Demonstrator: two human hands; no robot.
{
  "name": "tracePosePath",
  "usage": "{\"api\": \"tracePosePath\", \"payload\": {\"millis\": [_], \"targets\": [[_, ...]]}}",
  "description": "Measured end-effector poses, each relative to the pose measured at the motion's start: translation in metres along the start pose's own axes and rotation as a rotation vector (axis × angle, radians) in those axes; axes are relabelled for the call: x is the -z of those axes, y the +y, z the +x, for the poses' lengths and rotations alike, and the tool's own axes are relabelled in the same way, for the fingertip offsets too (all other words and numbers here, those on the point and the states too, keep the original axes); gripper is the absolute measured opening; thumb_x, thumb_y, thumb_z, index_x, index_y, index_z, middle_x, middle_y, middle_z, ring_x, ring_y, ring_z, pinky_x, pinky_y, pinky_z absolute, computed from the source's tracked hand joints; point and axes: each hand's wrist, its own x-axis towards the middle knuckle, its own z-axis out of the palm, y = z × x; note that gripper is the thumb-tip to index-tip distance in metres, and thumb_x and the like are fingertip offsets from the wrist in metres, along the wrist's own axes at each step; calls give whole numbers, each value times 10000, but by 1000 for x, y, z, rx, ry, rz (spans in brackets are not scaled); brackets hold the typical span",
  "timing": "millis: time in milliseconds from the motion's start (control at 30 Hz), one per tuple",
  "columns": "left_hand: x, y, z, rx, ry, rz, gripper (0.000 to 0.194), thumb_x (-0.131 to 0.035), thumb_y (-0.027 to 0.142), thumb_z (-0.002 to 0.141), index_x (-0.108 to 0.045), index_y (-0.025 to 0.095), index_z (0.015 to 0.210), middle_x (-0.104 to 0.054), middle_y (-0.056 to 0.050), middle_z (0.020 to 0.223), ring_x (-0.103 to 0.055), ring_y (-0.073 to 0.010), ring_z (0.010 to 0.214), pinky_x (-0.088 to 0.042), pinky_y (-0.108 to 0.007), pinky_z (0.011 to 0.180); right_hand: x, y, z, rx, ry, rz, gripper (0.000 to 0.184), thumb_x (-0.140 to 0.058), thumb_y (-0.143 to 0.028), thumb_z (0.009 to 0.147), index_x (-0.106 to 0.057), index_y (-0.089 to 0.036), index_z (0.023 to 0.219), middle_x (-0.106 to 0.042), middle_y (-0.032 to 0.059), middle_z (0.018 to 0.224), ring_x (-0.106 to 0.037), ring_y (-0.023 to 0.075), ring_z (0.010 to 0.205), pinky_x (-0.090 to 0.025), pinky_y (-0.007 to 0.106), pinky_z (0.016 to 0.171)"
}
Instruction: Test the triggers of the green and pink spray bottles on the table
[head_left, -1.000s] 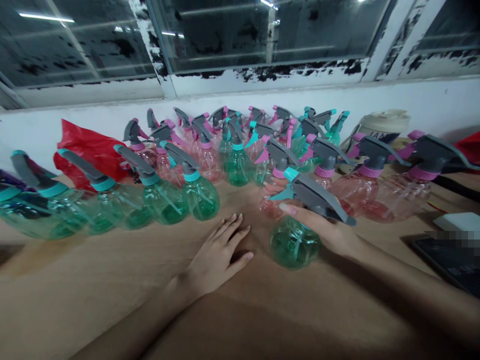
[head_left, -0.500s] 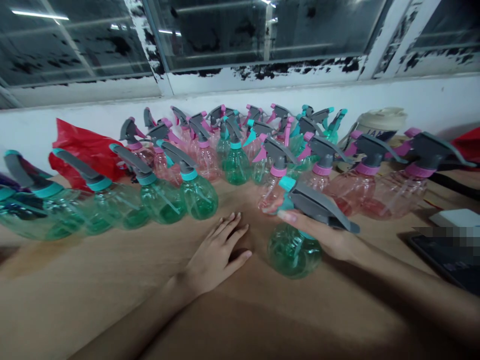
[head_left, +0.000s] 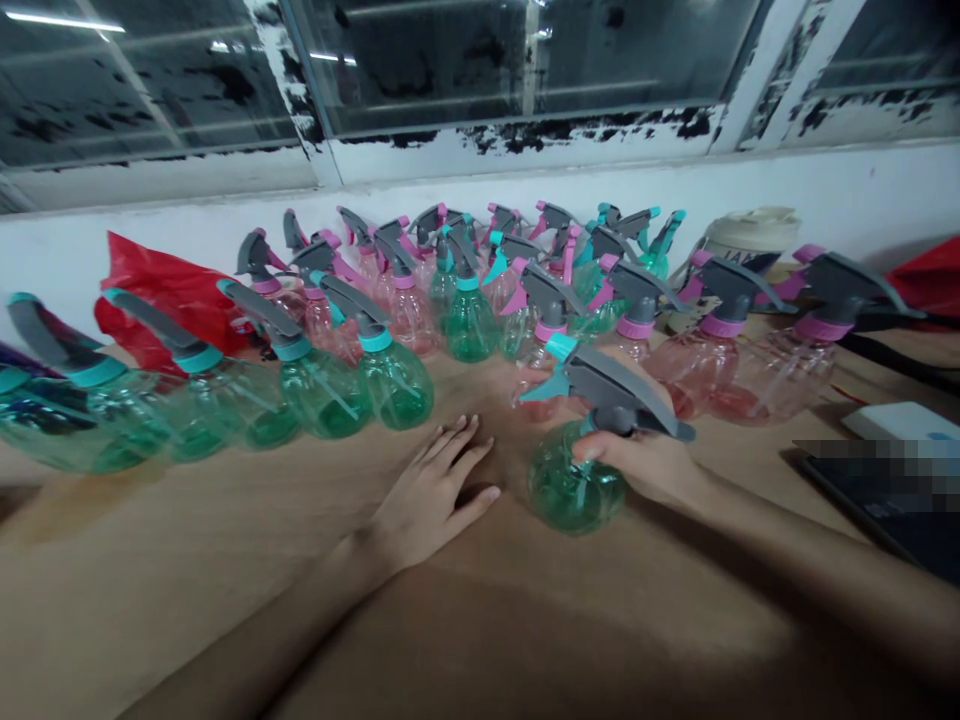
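Note:
My left hand (head_left: 424, 505) lies flat on the wooden table (head_left: 247, 560), fingers stretched and slightly apart, holding nothing. To its right, my right hand (head_left: 660, 465) is closed around the neck of a green spray bottle (head_left: 570, 495) with a grey and turquoise trigger head. The thumb lies on the near side below the head; the other fingers are partly hidden behind it. This bottle stands nearly upright, its nozzle pointing left. Just beyond my left fingertips is another green spray bottle (head_left: 395, 385), one of several in a row on the left.
Pink spray bottles (head_left: 701, 365) line the right side, with more pink and green ones massed at the back by the wall. A red plastic bag (head_left: 161, 300) lies back left. At right are a lidded tub (head_left: 750, 235), a white box (head_left: 904, 430) and a dark phone-like device (head_left: 877, 510).
My right hand has shifted its grip from the trigger head down to the neck, the thumb now lower. The view has moved slightly; my left hand stays flat on the table.

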Motion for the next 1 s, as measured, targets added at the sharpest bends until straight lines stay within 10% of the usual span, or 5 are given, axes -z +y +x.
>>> {"api": "tracePosePath", "payload": {"millis": [200,433,633,1000], "targets": [[-1,0,1,5,-1,30,527,-439,468,954,-443,135,1362,-341,-118,1492,-262,-259,1386,-247,-425,1120,-1,-2,-1,38,145,-49,474,-731,-530,627,-588,-247,979,-612,-26,671,-546,178,583,-460,328,535],[-2,2,0,-6,21,40,522,-426,470,961,-452,132,1357,-351,-126,1485,-274,-262,1381,-245,-425,1118,4,-5,-37,-11,136,-383,488,-713,-556,657,-606,-227,1001,-678,66,955,-619,301,944,-477,485,845],[-2,5,-3,-6,47,47,476,-430,426,968,-488,117,1325,-396,-139,1457,-313,-268,1364,-261,-432,1107,5,-8,-65,-8,162,-638,640,-695,-591,675,-506,-190,1136,-628,106,1000,-620,297,903,-501,482,790],[11,-2,-60,22,65,73,432,-431,393,971,-496,154,1325,-432,-115,1438,-360,-257,1341,-298,-448,1089,-39,-6,-13,154,80,-709,577,-643,-559,753,-522,-173,1164,-571,120,1156,-550,276,1106,-471,439,929]]}}
